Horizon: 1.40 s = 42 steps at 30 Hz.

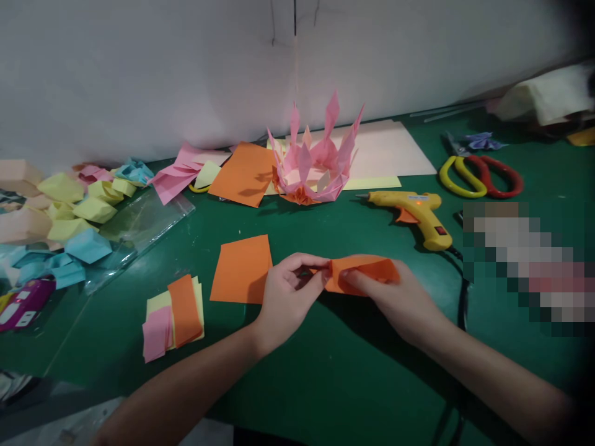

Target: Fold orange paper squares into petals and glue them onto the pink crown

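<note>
Bent orange paper (383, 271) in middle of frame, over green table (297, 381). My left hand (289, 291) pinches its left end, thumb and finger tips nearly together. My right hand (403, 303) grips its right part, thumb in front, other fingers hidden, so can't tell how far they spread. Flat orange sheet (240, 272) just left of my left hand. Small paper pile (186, 313) at lower left. Pink spiky paper ring (335, 183) at upper middle, yellow glue gun (421, 214) and big scissors (504, 186) right of it
</note>
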Tool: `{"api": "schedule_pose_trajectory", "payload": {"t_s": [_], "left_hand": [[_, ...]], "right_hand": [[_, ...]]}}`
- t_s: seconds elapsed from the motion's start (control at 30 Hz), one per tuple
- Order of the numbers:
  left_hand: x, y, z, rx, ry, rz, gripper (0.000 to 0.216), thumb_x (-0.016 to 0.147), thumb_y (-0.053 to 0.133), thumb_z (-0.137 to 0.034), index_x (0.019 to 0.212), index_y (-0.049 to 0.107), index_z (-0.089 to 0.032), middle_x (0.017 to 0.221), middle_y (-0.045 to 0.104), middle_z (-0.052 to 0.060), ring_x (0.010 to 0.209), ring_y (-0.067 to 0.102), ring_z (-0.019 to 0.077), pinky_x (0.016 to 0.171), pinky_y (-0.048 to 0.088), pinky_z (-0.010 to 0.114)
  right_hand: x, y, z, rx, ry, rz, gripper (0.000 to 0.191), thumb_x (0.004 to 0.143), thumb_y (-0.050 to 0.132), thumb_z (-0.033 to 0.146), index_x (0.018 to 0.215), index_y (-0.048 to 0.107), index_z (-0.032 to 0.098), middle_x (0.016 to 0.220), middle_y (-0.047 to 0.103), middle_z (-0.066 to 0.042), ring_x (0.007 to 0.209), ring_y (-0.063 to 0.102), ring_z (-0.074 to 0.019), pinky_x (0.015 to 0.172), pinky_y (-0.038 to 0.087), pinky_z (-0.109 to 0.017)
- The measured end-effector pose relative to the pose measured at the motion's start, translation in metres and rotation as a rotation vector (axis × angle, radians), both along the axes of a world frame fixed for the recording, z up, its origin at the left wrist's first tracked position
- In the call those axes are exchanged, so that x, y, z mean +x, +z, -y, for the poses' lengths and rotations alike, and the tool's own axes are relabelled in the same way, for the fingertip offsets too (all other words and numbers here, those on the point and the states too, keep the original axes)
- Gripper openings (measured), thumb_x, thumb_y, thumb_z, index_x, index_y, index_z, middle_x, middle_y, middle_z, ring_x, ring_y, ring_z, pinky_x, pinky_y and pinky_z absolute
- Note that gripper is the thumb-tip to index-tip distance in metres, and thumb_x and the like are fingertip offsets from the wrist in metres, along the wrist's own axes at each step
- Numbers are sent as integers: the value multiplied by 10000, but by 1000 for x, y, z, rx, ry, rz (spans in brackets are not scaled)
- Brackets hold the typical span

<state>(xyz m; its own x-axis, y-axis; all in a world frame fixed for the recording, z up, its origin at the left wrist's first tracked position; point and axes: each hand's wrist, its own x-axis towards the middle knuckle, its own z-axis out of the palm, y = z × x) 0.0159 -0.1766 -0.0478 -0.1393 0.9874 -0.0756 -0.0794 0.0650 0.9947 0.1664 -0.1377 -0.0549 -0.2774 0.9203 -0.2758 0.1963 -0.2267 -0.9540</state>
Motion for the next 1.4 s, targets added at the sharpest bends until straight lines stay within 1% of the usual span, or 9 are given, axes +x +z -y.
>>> {"api": "schedule_pose_trajectory", "payload": {"t_s": [0.17, 0.33, 0.43, 0.53, 0.67, 0.83, 1.07, 1.27, 1.4], "left_hand": [[-1, -2, -1, -1, 27, -24, 52, 732, 646, -225, 738, 656, -174, 747, 675, 25, 704, 629, 130, 649, 535, 255], [-1, 1, 1, 69, 14, -111, 52, 748, 630, -211, 728, 654, -169, 767, 649, 38, 709, 617, 132, 615, 527, 241], [-1, 3, 4, 126, -10, -215, 64, 772, 611, -195, 741, 662, -174, 788, 651, 50, 705, 614, 138, 608, 529, 249], [-2, 5, 5, 176, -10, -283, 92, 779, 591, -165, 736, 670, -185, 786, 667, 49, 720, 626, 143, 622, 534, 252], [-1, 4, 4, 138, -1, -241, 97, 771, 592, -167, 719, 672, -184, 774, 677, 45, 713, 639, 146, 627, 545, 256], [1, 2, 3, 56, 1, -149, 69, 759, 616, -195, 722, 672, -180, 791, 691, 45, 731, 648, 155, 651, 556, 268], [0, 2, 4, 35, -32, -129, 96, 794, 603, -248, 774, 662, -175, 835, 677, 55, 765, 639, 153, 687, 541, 272], [1, -1, 10, 100, -63, -277, 376, 576, 824, -272, 878, 616, -187, 888, 658, 52, 838, 628, 182, 765, 524, 309], [1, -2, 7, 122, 12, -279, 157, 705, 681, -184, 841, 601, -191, 832, 663, 35, 770, 633, 152, 736, 530, 296]], "right_hand": [[0, 3, 0, 9, 17, 18, 155, 648, 660, 348, 701, 718, 214, 691, 714, -2, 594, 610, -154, 591, 498, -261], [0, 1, 0, 45, 40, -72, 146, 695, 639, 348, 755, 733, 253, 785, 733, -4, 723, 663, -178, 690, 526, -278], [0, 3, 0, 22, 54, -113, 154, 695, 647, 382, 730, 727, 255, 754, 729, -11, 724, 668, -188, 702, 534, -296], [0, 5, 0, 0, 48, -117, 90, 649, 668, 296, 704, 713, 241, 729, 718, -5, 715, 662, -182, 690, 529, -282], [0, 5, 0, -1, 43, -109, 103, 598, 625, 195, 667, 695, 225, 666, 687, 6, 648, 639, -161, 639, 514, -265], [1, 4, -1, -5, 18, -62, 123, 589, 611, 206, 672, 701, 218, 646, 680, 1, 612, 625, -157, 587, 496, -262], [1, 1, 0, -7, 18, -53, 138, 598, 618, 226, 703, 704, 205, 720, 713, -24, 664, 642, -171, 631, 509, -272], [2, -2, 0, -4, 22, -93, 159, 589, 615, 210, 722, 702, 203, 726, 722, -28, 678, 662, -182, 627, 522, -272], [3, -3, -1, 82, 54, -88, 139, 659, 661, 290, 768, 714, 222, 790, 736, -41, 733, 681, -202, 667, 547, -296]]}}
